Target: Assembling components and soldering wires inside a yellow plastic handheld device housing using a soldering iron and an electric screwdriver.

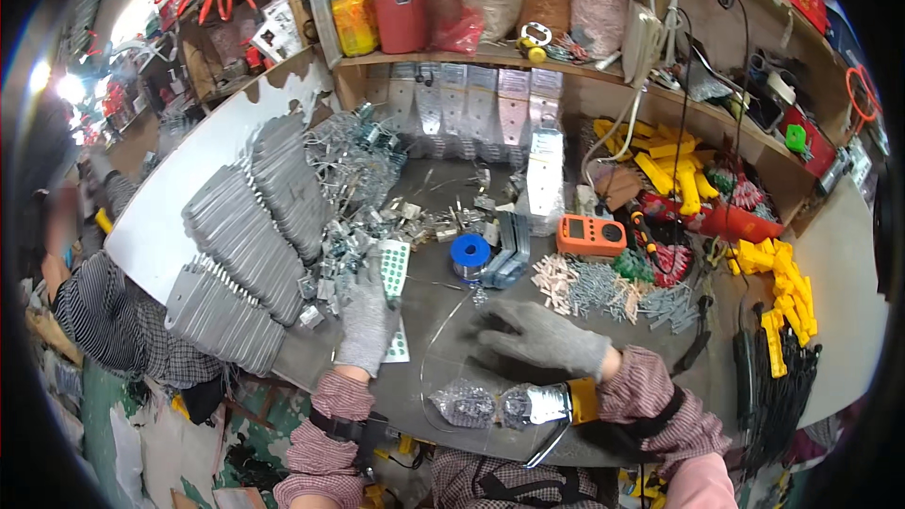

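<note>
On the grey surface, both gloved hands lie spread and empty: the left hand touches a small circuit board, the right hand hovers near solder wire. Stacked metal plates suggest much done; loose brackets remain.

Both hands wear grey knit gloves, forearms in plaid sleeves coming in from the near edge. The left hand points straight away, fingers together. The right hand lies flat — fingers spread, reaching leftward — wrist bent inward.
</note>
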Demonstrator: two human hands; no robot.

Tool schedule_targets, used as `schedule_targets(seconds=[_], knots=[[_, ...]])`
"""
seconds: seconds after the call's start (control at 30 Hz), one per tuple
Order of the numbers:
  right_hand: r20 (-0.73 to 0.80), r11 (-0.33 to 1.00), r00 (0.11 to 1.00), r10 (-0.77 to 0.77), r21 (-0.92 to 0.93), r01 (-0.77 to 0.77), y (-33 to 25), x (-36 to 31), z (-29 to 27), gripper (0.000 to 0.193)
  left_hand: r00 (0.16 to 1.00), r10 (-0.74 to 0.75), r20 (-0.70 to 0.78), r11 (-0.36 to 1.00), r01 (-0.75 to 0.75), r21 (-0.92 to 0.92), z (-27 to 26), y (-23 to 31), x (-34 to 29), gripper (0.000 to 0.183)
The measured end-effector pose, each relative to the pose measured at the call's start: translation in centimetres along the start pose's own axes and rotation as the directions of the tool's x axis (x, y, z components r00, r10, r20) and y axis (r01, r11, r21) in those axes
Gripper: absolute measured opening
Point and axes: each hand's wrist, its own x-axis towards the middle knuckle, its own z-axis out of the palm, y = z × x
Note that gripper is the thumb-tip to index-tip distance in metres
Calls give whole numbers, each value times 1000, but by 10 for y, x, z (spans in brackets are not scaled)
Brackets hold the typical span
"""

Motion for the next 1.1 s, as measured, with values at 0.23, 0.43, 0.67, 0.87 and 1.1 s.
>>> schedule_targets(seconds=[0.23,0.43,0.67,0.87,1.1], knots=[[-181,934,983,34,356,33,1,-9,12,48,998,25,-61,975,-38,-221,-7,-20,16,98],[-397,667,899,183,722,183,-37,-37,5,87,930,285,234,330,134,-934,-109,76,-45,92],[-494,774,834,245,618,138,-69,-53,3,75,819,342,460,143,439,-887,-125,98,-39,45],[-771,929,567,-291,-369,-26,-63,-51,-8,40,951,269,154,186,105,-977,-130,118,-41,29],[-678,944,694,-241,-329,6,-60,-49,-14,29,884,436,-167,644,-437,-628,-128,106,-29,33]])
